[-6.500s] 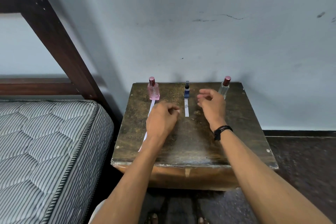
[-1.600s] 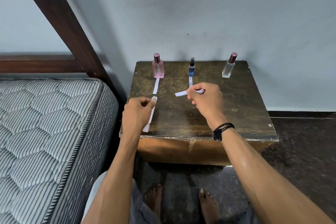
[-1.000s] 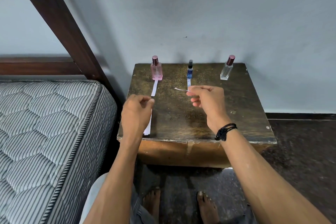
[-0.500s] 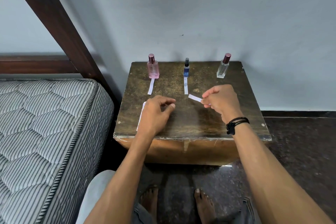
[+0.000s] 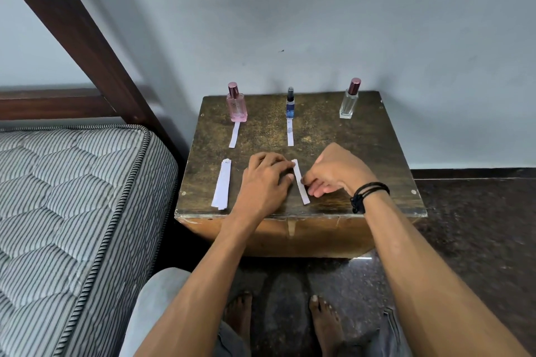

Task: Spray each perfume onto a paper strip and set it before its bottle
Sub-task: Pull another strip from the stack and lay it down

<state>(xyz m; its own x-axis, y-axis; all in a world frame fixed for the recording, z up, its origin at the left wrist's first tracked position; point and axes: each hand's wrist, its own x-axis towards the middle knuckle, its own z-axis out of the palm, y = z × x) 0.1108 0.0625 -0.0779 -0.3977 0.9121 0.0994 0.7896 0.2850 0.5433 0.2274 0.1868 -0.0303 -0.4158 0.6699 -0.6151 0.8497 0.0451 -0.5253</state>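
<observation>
Paper strip (image 5: pixel 299 175), the loose one, lies flat on the wooden table (image 5: pixel 362 148) near its front edge, about midway across, its length running roughly front to back with a slight slant. Both hands meet at it. From the left, the left hand (image 5: pixel 265 180) rests palm down on the tabletop, its fingers only gently bent and gripping nothing, the fingertips touching the far half of the strip's left edge. From the right, the right hand (image 5: pixel 333 174) has its fingers and thumb curled in and pinches the strip's right edge about halfway along; a black wristband (image 5: pixel 368 193) circles that wrist. Three bottles stand upright in a row along the back of the table, near the wall. One is a pink bottle (image 5: pixel 236 106) at the left, one a small blue bottle (image 5: pixel 290 106) in the middle, and one a clear bottle (image 5: pixel 349 101) at the right. A left strip (image 5: pixel 234 135) lies just before the pink bottle, and a middle strip (image 5: pixel 290 136) lies just before the blue one. A stack of strips (image 5: pixel 222 184) sits near the table's front left corner, apart from the left hand. A striped mattress (image 5: pixel 72 197) stands beside the table to the left.
</observation>
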